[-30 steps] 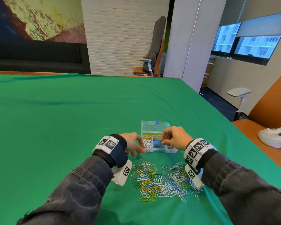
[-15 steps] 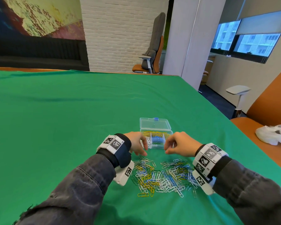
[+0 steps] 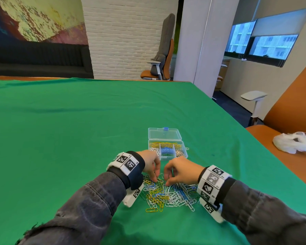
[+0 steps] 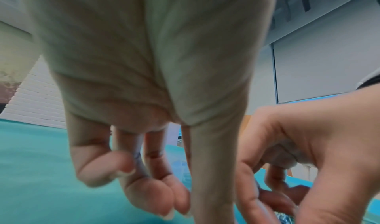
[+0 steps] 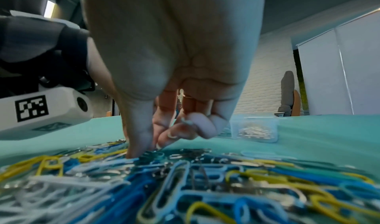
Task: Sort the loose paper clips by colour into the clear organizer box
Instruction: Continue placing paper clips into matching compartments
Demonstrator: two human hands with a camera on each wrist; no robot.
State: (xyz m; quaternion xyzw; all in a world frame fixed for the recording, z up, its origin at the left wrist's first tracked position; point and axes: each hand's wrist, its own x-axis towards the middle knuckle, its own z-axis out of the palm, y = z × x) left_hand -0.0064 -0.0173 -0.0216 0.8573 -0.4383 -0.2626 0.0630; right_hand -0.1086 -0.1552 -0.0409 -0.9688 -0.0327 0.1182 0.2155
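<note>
Head view: our left hand (image 3: 151,166) and right hand (image 3: 181,171) both curled, fingertips down in loose mixed-colour wire paper clips (image 3: 168,193) on green cloth (image 3: 69,129); whether either pinches a clip, cannot tell. Clear plastic organizer box (image 3: 167,145) just beyond, lid open. Risk, we judge: tangled clips lift together, wrong colour lands in compartment.

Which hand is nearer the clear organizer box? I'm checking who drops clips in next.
Left, narrowly. The left hand sits just in front of the clear organizer box's near-left corner; the right hand is slightly farther back, over the paper clip pile.
</note>
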